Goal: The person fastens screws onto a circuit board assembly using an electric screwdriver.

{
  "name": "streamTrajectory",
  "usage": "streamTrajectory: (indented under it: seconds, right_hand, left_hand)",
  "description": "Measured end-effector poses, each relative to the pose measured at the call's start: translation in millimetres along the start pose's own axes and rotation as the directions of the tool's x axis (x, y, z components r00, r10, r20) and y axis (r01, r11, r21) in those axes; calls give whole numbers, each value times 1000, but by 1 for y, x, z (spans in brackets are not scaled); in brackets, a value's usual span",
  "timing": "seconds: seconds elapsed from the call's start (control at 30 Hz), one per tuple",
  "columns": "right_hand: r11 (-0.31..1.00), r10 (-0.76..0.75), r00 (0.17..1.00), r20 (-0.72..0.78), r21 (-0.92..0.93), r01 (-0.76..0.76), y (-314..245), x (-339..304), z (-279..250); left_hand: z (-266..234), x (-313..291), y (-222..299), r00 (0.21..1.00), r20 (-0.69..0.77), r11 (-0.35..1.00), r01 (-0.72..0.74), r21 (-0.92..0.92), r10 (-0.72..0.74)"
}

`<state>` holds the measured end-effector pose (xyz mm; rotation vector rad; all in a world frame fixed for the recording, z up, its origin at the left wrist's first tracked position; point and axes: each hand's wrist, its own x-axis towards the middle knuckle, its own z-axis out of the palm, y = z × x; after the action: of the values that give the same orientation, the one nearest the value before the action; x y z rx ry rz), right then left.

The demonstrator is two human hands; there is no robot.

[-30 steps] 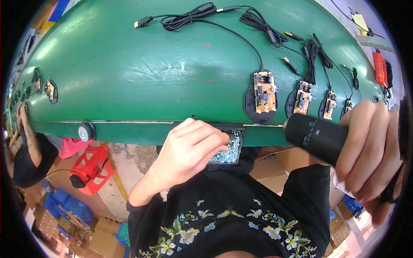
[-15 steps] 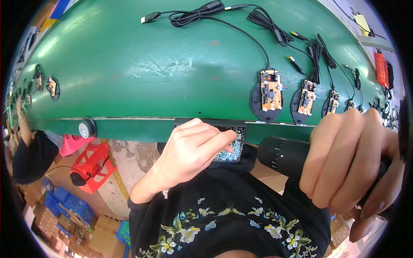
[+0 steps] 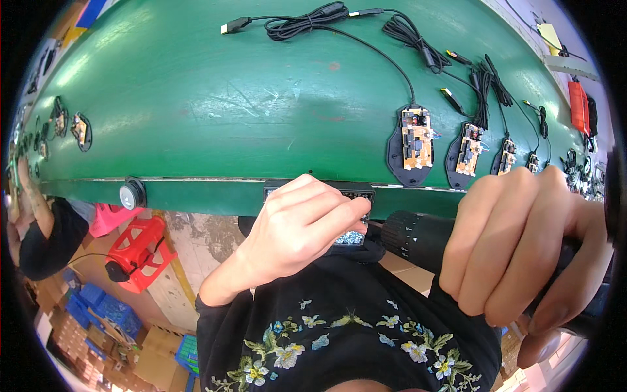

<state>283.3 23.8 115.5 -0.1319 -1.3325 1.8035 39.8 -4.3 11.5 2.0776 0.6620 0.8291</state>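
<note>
My left hand (image 3: 297, 225) reaches into a small black tray (image 3: 353, 236) of tiny silver screws fixed under the front edge of the green bench (image 3: 215, 104). Its fingertips pinch together at the screws; whether a screw is held is hidden. My right hand (image 3: 532, 245) grips a black electric screwdriver (image 3: 411, 235), whose tip points left at the tray beside my left fingertips. Above, several black mouse bases with circuit boards (image 3: 415, 140) lie in a row on the bench, their cables (image 3: 339, 23) running to the far side.
A round black knob (image 3: 132, 193) sits on the bench's front edge at left. Another person (image 3: 39, 228) in a dark sleeve stands at the left edge. A red plastic stool (image 3: 137, 251) and blue crates (image 3: 98, 310) are on the floor. More mouse bases (image 3: 75, 130) lie far left.
My right hand has brought the screwdriver down and to the left, from bench-edge height to the screw tray. My left hand has stayed at the tray.
</note>
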Motion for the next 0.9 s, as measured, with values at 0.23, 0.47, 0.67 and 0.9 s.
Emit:
streamTrajectory:
  seconds: [0.23, 0.47, 0.67, 0.9]
  right_hand:
    - [996, -86, 996, -12, -5, 86, 6, 0, 1]
    - [999, 38, 999, -23, -27, -39, -1, 8, 4]
    - [997, -75, 997, -9, -19, 75, 5, 10, 8]
    - [999, -19, 1000, -23, 26, 20, 6, 15, 5]
  left_hand:
    - [-1, 0, 1, 1000, -3, 1000, -28, 9, 28]
    - [-5, -3, 1, 999, -17, 999, -28, 29, 29]
    - [-6, -1, 1, 998, -29, 997, -53, 47, 55]
    - [-9, -6, -3, 998, 8, 998, -57, 31, 56]
